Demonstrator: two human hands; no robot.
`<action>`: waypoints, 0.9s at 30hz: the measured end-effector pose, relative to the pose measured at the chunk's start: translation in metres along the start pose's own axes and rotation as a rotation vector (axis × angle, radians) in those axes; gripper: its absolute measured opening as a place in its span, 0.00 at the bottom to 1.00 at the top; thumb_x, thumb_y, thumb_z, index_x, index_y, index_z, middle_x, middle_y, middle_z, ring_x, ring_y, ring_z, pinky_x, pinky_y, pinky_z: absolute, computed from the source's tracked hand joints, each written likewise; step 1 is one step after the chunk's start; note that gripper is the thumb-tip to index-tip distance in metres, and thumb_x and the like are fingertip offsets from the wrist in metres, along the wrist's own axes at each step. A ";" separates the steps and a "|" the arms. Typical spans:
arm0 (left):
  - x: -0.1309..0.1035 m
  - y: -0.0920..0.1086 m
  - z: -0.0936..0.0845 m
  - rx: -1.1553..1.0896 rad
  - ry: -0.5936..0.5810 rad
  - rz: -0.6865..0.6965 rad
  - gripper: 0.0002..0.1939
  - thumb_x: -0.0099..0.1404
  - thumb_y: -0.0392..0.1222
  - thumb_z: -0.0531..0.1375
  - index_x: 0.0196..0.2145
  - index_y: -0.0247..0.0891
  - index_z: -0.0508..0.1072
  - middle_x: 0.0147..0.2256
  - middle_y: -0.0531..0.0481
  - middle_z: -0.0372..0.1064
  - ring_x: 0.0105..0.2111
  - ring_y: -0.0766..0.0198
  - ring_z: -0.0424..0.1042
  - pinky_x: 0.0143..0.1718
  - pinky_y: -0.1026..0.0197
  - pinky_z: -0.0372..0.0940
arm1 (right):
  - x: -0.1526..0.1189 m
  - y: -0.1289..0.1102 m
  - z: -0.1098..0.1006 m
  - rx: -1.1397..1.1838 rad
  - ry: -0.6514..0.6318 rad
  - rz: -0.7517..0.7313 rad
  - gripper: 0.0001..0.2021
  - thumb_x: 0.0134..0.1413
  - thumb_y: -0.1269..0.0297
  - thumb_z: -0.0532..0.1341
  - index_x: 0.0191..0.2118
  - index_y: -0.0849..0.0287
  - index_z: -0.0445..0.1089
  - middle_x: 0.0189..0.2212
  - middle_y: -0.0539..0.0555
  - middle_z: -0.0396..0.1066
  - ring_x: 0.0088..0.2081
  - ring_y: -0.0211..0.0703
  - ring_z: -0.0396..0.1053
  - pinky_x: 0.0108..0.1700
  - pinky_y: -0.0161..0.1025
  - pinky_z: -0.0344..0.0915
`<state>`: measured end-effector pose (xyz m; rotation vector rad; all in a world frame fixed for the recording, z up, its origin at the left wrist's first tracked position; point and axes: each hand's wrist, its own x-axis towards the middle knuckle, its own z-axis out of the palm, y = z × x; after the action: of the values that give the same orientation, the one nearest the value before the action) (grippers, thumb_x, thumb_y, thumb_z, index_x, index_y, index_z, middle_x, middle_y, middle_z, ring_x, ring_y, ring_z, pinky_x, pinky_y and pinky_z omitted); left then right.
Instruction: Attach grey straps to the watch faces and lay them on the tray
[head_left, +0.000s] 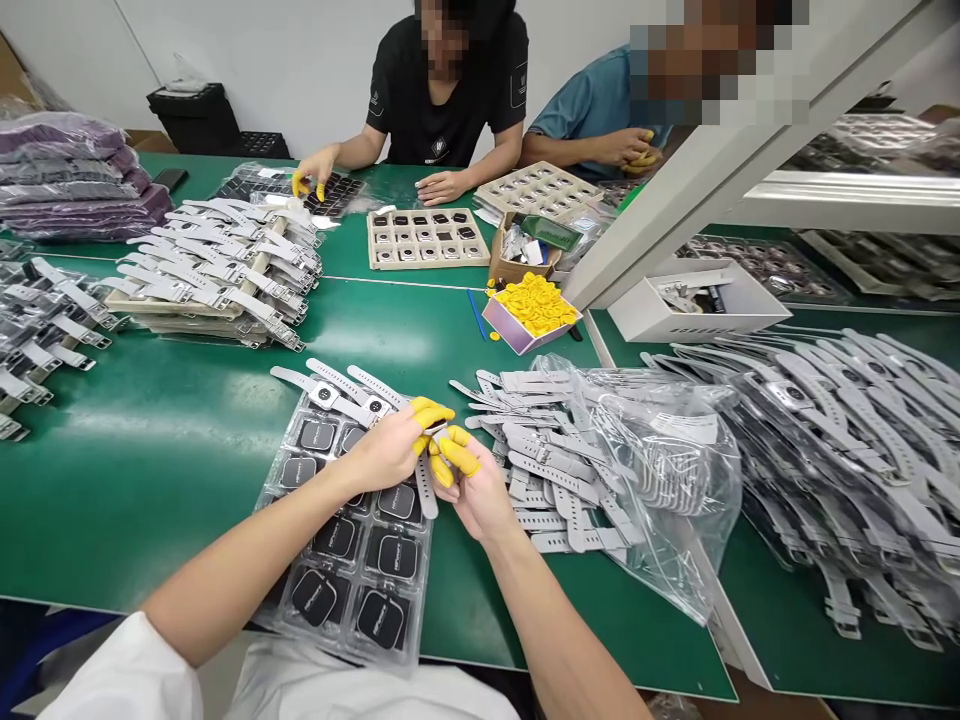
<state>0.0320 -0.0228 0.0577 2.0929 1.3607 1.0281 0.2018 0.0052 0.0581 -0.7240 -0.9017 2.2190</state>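
Note:
My left hand and my right hand meet above the green table, both with yellow finger cots on the fingertips. Together they pinch a small watch body with a grey strap hanging down from it. Under them lies a clear plastic tray of black watch bodies. At its far end rest a few finished grey-strap watches. To the right of my hands spreads a loose pile of grey straps spilling from a clear plastic bag.
Two other people sit across the table, working over beige trays. A box of yellow finger cots stands mid-table. Stacks of strapped watches lie at left, more bagged straps at right, and a white post slants overhead.

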 end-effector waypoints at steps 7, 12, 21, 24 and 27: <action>0.000 0.009 -0.013 -0.095 -0.105 0.002 0.24 0.77 0.38 0.48 0.68 0.40 0.61 0.60 0.37 0.65 0.60 0.53 0.69 0.62 0.48 0.68 | 0.001 -0.004 -0.002 0.060 0.002 0.003 0.17 0.56 0.52 0.72 0.31 0.56 0.65 0.16 0.41 0.57 0.16 0.28 0.44 0.17 0.29 0.43; 0.002 0.014 -0.015 0.092 -0.096 0.004 0.21 0.75 0.37 0.49 0.63 0.35 0.67 0.56 0.36 0.67 0.58 0.52 0.69 0.61 0.47 0.68 | 0.002 -0.003 -0.005 0.019 0.018 0.045 0.18 0.55 0.53 0.71 0.29 0.56 0.63 0.16 0.41 0.57 0.16 0.28 0.43 0.18 0.29 0.41; 0.004 0.017 -0.019 0.249 -0.211 -0.005 0.17 0.71 0.37 0.52 0.53 0.33 0.73 0.50 0.35 0.70 0.53 0.48 0.71 0.56 0.45 0.71 | -0.001 -0.003 -0.004 -0.073 0.043 0.112 0.20 0.53 0.51 0.72 0.28 0.56 0.62 0.16 0.40 0.54 0.17 0.28 0.41 0.18 0.29 0.39; 0.004 0.016 -0.019 0.141 -0.196 -0.026 0.18 0.75 0.38 0.48 0.56 0.35 0.71 0.54 0.36 0.71 0.57 0.52 0.71 0.60 0.47 0.69 | -0.001 -0.004 -0.002 -0.072 0.025 0.105 0.20 0.52 0.50 0.72 0.29 0.55 0.62 0.16 0.40 0.54 0.16 0.28 0.41 0.18 0.30 0.39; 0.004 0.018 -0.020 0.028 -0.181 -0.069 0.20 0.77 0.42 0.50 0.63 0.37 0.65 0.59 0.37 0.69 0.60 0.54 0.70 0.62 0.50 0.68 | -0.001 -0.005 -0.004 -0.128 0.057 0.012 0.21 0.55 0.45 0.70 0.31 0.54 0.63 0.16 0.41 0.56 0.17 0.31 0.45 0.19 0.32 0.44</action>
<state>0.0277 -0.0274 0.0842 2.0877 1.3532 0.7760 0.2072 0.0087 0.0593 -0.8496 -1.0197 2.1553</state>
